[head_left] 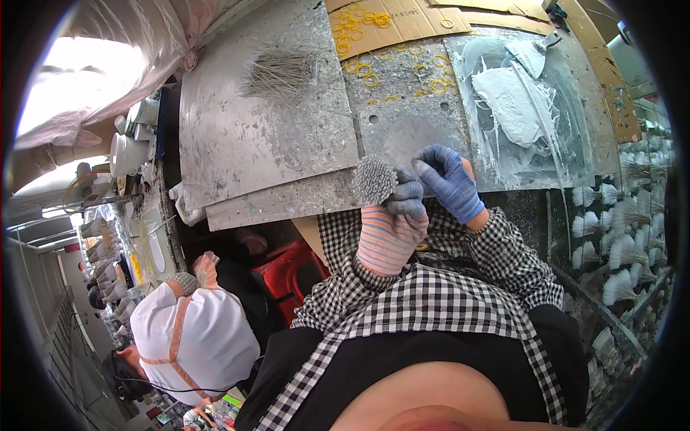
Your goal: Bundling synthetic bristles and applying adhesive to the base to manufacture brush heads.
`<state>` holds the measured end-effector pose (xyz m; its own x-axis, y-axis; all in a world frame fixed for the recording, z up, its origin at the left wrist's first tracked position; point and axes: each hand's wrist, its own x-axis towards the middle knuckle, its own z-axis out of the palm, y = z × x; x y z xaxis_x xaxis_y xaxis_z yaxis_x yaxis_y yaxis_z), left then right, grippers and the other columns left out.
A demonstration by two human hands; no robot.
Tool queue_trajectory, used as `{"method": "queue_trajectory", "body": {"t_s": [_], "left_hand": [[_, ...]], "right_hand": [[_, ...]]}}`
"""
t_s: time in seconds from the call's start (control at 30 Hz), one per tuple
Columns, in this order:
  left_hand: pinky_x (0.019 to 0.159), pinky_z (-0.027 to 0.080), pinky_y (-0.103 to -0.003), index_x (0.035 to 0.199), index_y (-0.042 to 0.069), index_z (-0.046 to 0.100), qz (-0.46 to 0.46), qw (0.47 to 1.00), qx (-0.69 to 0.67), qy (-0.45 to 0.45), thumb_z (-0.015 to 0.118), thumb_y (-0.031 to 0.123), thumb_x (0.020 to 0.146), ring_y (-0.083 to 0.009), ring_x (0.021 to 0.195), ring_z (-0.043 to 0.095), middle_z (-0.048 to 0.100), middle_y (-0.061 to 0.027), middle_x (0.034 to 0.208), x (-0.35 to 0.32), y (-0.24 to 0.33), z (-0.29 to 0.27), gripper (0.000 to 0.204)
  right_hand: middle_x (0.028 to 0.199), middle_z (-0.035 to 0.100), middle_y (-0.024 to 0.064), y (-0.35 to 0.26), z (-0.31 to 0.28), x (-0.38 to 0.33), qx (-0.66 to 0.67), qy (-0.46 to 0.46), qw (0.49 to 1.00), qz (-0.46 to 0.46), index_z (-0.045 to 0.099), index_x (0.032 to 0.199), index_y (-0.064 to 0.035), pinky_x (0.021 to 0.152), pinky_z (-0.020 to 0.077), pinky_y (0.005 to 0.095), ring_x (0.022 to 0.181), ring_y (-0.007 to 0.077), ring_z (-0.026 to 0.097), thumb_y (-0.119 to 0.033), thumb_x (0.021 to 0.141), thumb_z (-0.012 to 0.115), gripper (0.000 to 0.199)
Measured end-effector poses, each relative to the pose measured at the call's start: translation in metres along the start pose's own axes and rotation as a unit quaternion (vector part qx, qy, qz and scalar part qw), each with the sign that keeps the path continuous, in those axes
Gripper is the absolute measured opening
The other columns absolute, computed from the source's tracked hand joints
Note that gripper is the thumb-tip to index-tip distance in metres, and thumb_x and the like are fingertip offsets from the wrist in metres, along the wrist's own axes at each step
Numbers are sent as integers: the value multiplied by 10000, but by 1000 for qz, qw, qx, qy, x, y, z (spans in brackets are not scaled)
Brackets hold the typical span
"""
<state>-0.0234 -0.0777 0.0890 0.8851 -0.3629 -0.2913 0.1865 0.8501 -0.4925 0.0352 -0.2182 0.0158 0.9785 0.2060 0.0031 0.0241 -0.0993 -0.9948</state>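
My left hand [394,233], in a pink-and-grey striped glove with grey fingers, is closed round a tight bundle of thin grey sticks [374,181]. The bundle's round, dotted end points up and left. Close beside it, my right hand [453,183] wears a blue glove and has its fingers curled in a pinch by the left fingertips. Whatever lies in that pinch is too small to make out. Both hands are above the near edge of the worktable [287,165]. A loose pile of similar thin sticks [277,74] lies farther off on the left.
Yellow rubber bands [370,20] are scattered on cardboard and metal at the back. White paste [510,104] covers a slab at right, with a long thin stick across it. White brush-like bundles [624,251] fill a rack at right. Another person [194,337] sits at left, near a red stool [291,276].
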Motion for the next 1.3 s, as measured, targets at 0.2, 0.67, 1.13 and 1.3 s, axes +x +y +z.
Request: {"method": "queue_trajectory", "body": {"t_s": [0.2,0.67,1.13,1.3], "left_hand": [[592,536,-240,1015,31,642,88,990,113,10,623,192,963,-129,725,564,638,-47,954,-28,7,8,170],[580,527,-240,1002,116,682,433,871,213,87,640,276,966,-89,769,615,671,21,911,-87,77,-15,169],[991,479,-448,1170,62,571,412,445,791,-82,504,415,1012,-300,1059,626,641,-175,1126,-29,69,40,392],[895,501,-374,1235,54,540,246,513,800,-190,515,-25,963,-218,997,628,652,-120,1058,70,12,73,285]], "right_hand": [[797,699,78,3,6,-4,-35,-15,999,-6,686,951,-9,634,507,279,682,106,620,-135,866,721,156],[731,635,44,0,11,-2,-138,-18,983,-122,689,876,-38,562,475,264,584,127,597,-50,825,722,63],[766,638,79,-41,-34,-14,-73,0,985,-158,688,944,-52,568,500,293,595,177,604,-149,847,732,145],[816,656,41,-81,-103,-4,-203,33,961,-183,679,1085,-79,551,520,248,604,126,602,-207,849,762,281]]}}
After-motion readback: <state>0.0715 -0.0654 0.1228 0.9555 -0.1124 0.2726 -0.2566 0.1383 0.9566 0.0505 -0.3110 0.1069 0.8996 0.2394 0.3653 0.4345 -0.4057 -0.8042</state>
